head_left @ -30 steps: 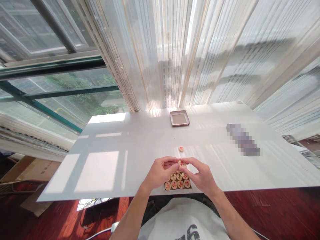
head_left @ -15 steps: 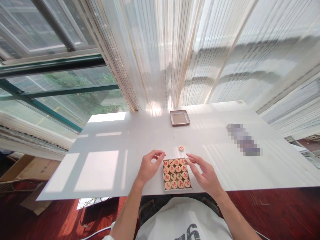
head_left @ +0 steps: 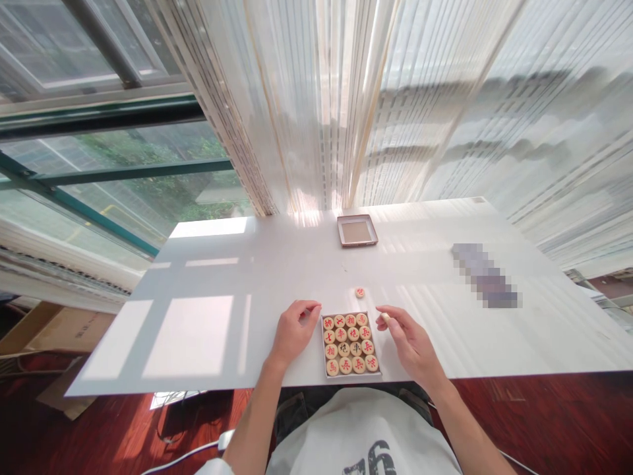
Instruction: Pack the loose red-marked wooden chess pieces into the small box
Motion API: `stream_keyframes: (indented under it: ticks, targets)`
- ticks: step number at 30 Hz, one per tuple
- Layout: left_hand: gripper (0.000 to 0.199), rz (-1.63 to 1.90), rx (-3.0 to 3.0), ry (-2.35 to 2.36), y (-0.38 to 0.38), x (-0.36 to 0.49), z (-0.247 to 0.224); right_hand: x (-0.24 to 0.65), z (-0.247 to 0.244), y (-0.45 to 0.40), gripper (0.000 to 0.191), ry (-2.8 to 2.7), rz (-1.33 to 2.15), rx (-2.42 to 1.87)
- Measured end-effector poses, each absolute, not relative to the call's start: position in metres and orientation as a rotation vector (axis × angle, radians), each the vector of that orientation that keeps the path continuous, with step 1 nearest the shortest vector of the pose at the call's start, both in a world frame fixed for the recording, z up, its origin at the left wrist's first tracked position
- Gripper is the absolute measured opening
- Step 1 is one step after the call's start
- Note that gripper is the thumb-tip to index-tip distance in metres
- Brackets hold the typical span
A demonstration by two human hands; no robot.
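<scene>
A shallow box (head_left: 325, 363) near the table's front edge holds rows of round wooden Chinese chess pieces, most marked in red and two in black. To its right, my right hand (head_left: 409, 340) pinches a Chinese chess piece (head_left: 385, 317) between thumb and fingers, apart from the box. My left hand (head_left: 297, 330) rests at the box's upper left corner, its fingers curled and tips drawn together with nothing visible in them. One loose piece (head_left: 360, 292) with a red character lies just beyond the box.
An open box lid (head_left: 357, 231) lies inside up toward the back of the white table (head_left: 277, 270). A pixelated object (head_left: 485, 276) lies at the right. Sheer curtains (head_left: 306, 119) hang behind the table, and a window stands at the left.
My right hand has drawn back to the right, away from the box's upper right corner, with the piece in its fingers. My left hand has moved slightly left, its fingertips closer together.
</scene>
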State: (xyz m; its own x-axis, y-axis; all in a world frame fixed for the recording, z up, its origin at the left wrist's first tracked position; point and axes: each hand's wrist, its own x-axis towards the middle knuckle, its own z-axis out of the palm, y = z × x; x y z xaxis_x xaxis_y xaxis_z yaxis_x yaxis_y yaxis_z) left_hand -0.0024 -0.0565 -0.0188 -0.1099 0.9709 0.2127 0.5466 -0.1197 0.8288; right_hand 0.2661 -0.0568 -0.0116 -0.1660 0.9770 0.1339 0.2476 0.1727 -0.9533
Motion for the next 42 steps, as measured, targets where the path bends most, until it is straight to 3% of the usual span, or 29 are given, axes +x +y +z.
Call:
stream_keyframes:
  ticks: [7, 16, 34, 42]
  targets:
    - [0.019, 1.177, 1.665, 1.657, -0.057, -0.003, -0.019, 0.258, -0.005, -0.059, 0.021, -1.651, 1.103, -1.274]
    - [0.016, 1.161, 1.715, 1.666, -0.057, -0.004, -0.018, 0.254, -0.005, -0.063, 0.039, -1.774, 1.172, -1.321]
    - [0.012, 1.161, 1.827, 1.617, -0.059, -0.006, -0.024, 0.246, 0.008, -0.060, 0.018, -1.880, 0.979, -1.167]
    - [0.012, 1.151, 1.854, 1.617, -0.059, -0.006, -0.024, 0.246, 0.016, -0.062, 0.035, -2.142, 0.922, -1.031]
